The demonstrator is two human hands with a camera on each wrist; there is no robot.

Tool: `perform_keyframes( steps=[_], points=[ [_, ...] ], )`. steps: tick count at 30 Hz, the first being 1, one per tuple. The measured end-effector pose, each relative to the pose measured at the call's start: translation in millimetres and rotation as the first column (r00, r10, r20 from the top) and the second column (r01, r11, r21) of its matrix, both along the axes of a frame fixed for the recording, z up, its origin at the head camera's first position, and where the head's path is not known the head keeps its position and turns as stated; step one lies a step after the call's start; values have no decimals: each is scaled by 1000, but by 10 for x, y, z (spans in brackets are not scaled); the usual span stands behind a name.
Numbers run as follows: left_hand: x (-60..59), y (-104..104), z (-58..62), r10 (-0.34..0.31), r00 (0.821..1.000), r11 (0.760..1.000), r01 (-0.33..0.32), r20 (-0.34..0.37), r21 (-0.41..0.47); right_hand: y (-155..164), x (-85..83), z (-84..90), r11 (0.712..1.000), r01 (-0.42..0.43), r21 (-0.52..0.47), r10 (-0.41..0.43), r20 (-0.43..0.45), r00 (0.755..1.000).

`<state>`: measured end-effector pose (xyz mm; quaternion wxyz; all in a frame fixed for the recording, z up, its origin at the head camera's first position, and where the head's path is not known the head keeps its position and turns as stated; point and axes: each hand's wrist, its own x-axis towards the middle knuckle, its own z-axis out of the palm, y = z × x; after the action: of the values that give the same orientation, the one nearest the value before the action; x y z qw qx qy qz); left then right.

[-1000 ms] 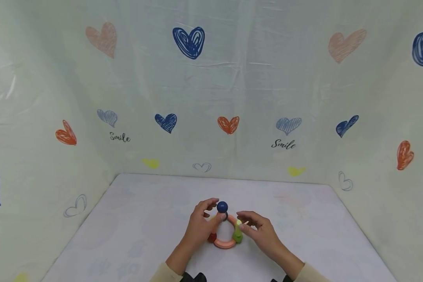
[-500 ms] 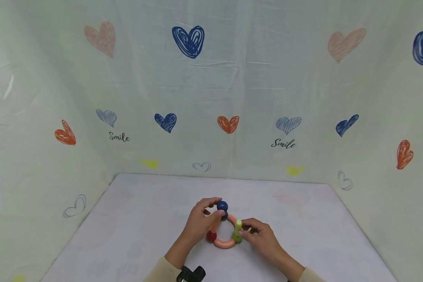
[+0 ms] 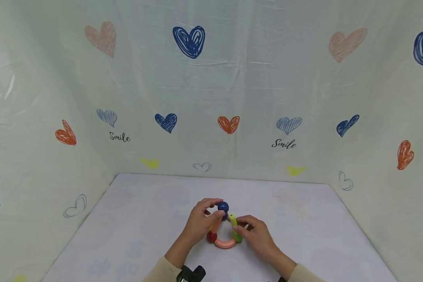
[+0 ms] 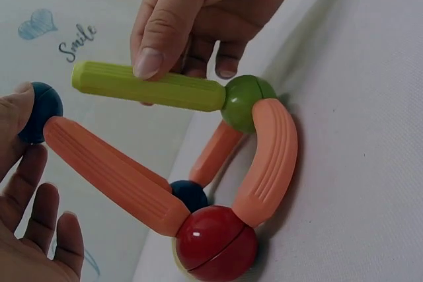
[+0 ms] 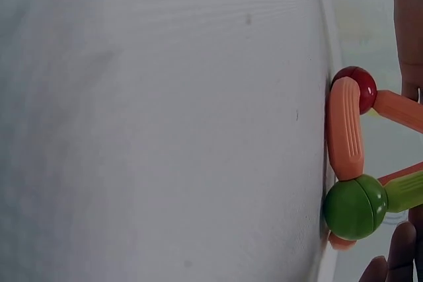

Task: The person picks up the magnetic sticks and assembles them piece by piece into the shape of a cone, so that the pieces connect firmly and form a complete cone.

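- The toy is a small frame of rods and balls, and it stands on the white desk in the middle, near the front edge, between the two hands.
- The left hand holds the upper end of a straight orange rod. Its fingertips are curled round the dark blue ball at the top of this rod, so its grip grasps the ball.
- The right hand pinches the lime green rod between thumb and fingers; its grip grasps this rod near the free end.
- The lime green rod joins the green ball at its lower end. Its upper end leans toward the dark blue ball but is apart from it, with a small gap.
- A curved orange rod lies on the desk and connects the green ball to the red ball.
- The straight orange rod goes up from the red ball to the dark blue ball.
- Behind the red ball there is a second dark blue ball low on the desk, with another orange rod running from it to the green ball.
- A pale cloth with hearts and the word "Smile" covers the walls around the desk.
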<state>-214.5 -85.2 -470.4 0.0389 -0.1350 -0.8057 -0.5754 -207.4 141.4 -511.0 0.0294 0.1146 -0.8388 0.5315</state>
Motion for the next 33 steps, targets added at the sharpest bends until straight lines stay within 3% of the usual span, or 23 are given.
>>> perform_keyframes(
  steps=[9,24,33],
  points=[
    [-5,15,1,-9,1000,1000,9,-1,-17,-76,-18,7,998,54,17,-54,11,998],
    [13,16,-23,-31,999,999,30,-11,-16,-117,-24,1,999,39,-10,-39,9,999],
    [47,-25,-85,-27,1000,999,28,16,-47,-73,-27,1,998,21,59,-20,-10,1000]
  ],
)
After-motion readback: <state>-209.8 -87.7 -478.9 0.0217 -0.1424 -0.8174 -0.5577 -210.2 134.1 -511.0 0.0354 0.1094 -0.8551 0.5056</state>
